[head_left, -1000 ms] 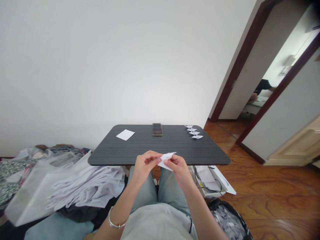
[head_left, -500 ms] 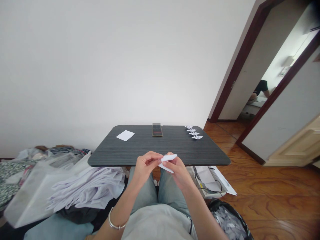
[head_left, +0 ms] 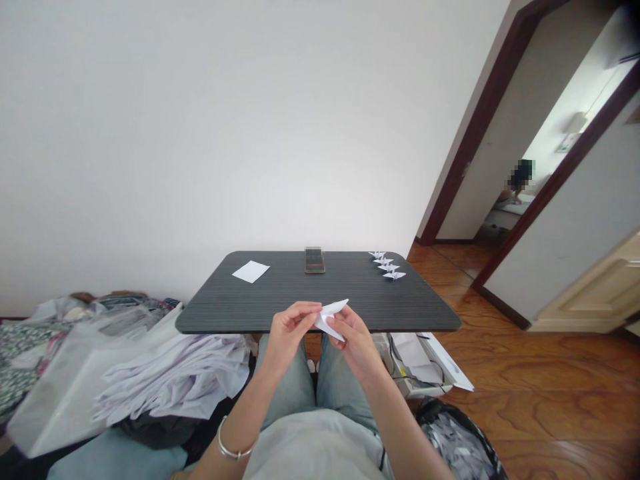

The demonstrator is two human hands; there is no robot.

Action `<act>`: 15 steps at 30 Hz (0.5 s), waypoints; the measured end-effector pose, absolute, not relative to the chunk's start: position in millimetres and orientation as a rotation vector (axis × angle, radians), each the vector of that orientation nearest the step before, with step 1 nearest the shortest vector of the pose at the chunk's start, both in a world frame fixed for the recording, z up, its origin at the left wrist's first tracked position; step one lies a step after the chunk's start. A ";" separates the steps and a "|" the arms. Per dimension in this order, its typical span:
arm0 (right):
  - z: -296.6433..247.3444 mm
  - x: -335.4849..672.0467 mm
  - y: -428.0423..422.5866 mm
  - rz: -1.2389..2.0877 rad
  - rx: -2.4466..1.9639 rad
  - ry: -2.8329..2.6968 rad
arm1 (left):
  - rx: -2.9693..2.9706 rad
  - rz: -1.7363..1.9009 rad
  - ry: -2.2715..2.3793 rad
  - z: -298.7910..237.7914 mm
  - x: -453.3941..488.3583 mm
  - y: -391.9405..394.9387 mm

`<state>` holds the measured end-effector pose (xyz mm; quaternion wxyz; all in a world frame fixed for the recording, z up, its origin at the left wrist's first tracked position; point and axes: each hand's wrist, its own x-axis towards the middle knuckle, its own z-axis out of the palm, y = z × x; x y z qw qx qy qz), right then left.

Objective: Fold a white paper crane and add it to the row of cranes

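Observation:
Between my hands, at the near edge of the dark table (head_left: 280, 293), is a folded piece of white paper (head_left: 332, 309). Its two long points spread apart toward the right. My left hand (head_left: 294, 324) pinches its left end between thumb and fingers. My right hand (head_left: 352, 331) grips the paper from the right, thumb on the inner fold and fingers behind it. Several folded paper cranes (head_left: 388, 267) stand in a row at the table's far right. A white square of paper (head_left: 251, 271) lies at the far left.
A phone (head_left: 315, 261) stands at the table's back middle. White cloth (head_left: 185, 377) and plastic bags are heaped on the left. On the right are a box of papers and cables (head_left: 417, 363) and a black bag of paper scraps (head_left: 457, 443). Another person (head_left: 520, 177) is beyond the doorway.
The folded paper has turned and its points have spread wider, tilting upward. My hands have shifted slightly with it. The person beyond the doorway has changed posture.

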<state>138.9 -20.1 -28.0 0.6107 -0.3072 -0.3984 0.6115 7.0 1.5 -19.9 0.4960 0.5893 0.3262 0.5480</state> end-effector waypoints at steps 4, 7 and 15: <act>-31.7 136.8 -18.2 1.295 -0.738 -0.946 | 1.457 1.348 0.797 -18.7 6.4 0.2; -35.8 135.5 -15.4 1.265 -0.751 -0.964 | 1.418 1.313 0.813 -19.3 7.5 1.4; -38.8 133.8 -14.3 1.234 -0.781 -0.993 | 1.221 1.237 0.752 -23.7 10.5 2.9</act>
